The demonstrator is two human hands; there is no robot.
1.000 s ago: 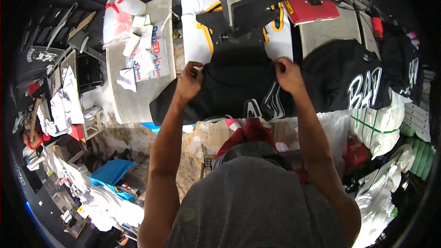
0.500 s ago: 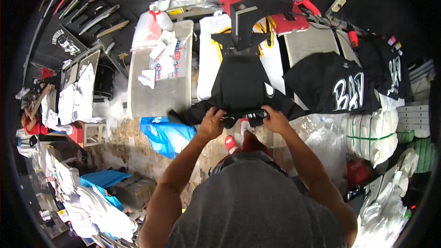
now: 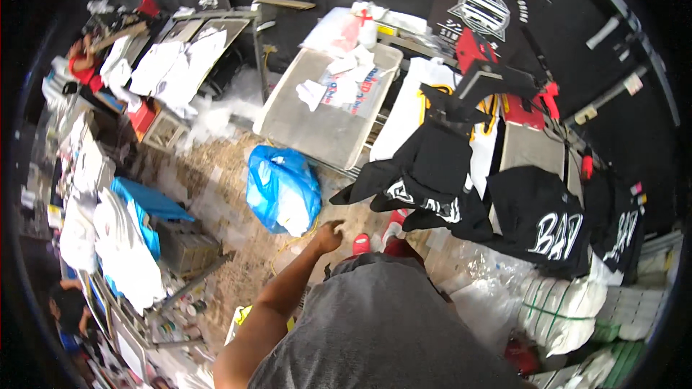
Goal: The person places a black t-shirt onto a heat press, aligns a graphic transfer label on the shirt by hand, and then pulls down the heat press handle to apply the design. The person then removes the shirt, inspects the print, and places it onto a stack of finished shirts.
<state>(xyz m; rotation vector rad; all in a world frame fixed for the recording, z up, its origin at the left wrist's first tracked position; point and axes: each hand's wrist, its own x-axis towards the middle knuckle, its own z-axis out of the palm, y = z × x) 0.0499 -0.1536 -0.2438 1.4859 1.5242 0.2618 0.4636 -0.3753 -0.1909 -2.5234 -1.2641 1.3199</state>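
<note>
My left hand [image 3: 329, 236] hangs over the floor, holding nothing, its fingers loosely bent and partly apart. It is nearest to the blue plastic bag [image 3: 282, 191], without touching it. My right hand is out of sight, as is its forearm. A black T-shirt [image 3: 441, 162] lies over the narrow platen of a red and black press [image 3: 481, 79]. Its near end droops off the edge with a white print showing, and no hand touches it. White shirts with yellow and black trim lie beneath the press.
A grey padded board [image 3: 288, 112] holds paper scraps and a clear bag. Black printed shirts [image 3: 537, 209] cover the boards at right. A strapped white bundle [image 3: 562, 310] sits at lower right. White garments [image 3: 126, 245] are piled at left. Two other people are at the far left.
Both hands have let go of the black T-shirt's edge. The left hand has moved down and left, the right has gone out of view. My view has turned left.
</note>
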